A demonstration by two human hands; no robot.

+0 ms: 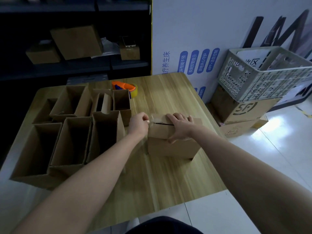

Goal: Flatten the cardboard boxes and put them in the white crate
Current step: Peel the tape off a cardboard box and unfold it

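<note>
We press our right hand [179,127] on top of the closed cardboard box [172,147], which stands near the middle of the bench [168,92]. Its fingers lie spread and fairly straight, with the thumb down the front face. Our left hand [138,124] curls its fingers, pinching a strip of clear tape [154,119] at the box's upper left edge. Open boxes [72,137] crowd the bench's left side, a tape dispenser [125,87] behind them. The white crate [265,73] sits to the right on stacked cartons [241,110].
</note>
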